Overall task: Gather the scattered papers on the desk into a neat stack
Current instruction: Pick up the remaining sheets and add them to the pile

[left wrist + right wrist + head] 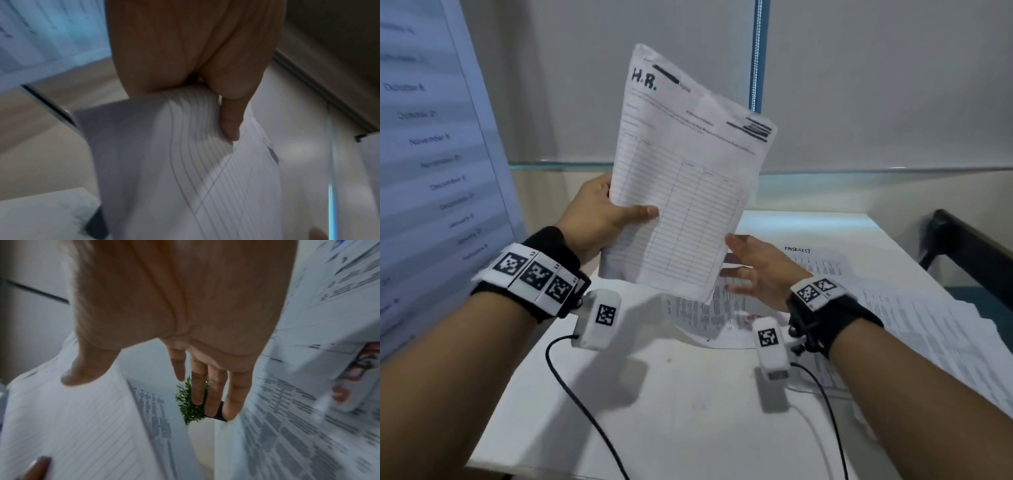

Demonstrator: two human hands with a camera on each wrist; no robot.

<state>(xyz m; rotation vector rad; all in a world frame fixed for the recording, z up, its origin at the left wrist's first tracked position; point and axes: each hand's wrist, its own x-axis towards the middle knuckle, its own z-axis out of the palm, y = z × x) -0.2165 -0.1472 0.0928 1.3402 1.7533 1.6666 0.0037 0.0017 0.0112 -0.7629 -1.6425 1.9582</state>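
Observation:
My left hand [616, 209] holds a bundle of white papers [688, 178] upright above the desk, thumb across the front sheet, which bears a ruled table and the letters "H.R.". The left wrist view shows the thumb [230, 120] pressing the curved sheets [185, 162]. My right hand [753, 263] hangs just right of the bundle's lower right corner, fingers straight and spread, holding nothing; in the right wrist view its fingers [213, 389] point down beside the ruled sheet [72, 426]. More printed sheets [722, 311] lie flat on the white desk [671, 411] below both hands.
Overlapping printed pages [914, 329] spread over the desk's right side. A large calendar sheet [431, 154] hangs at the left. A dark chair [972, 253] stands at the right. A small green plant [188, 402] shows beyond the right fingers. Camera cables [585, 411] trail over the desk's front.

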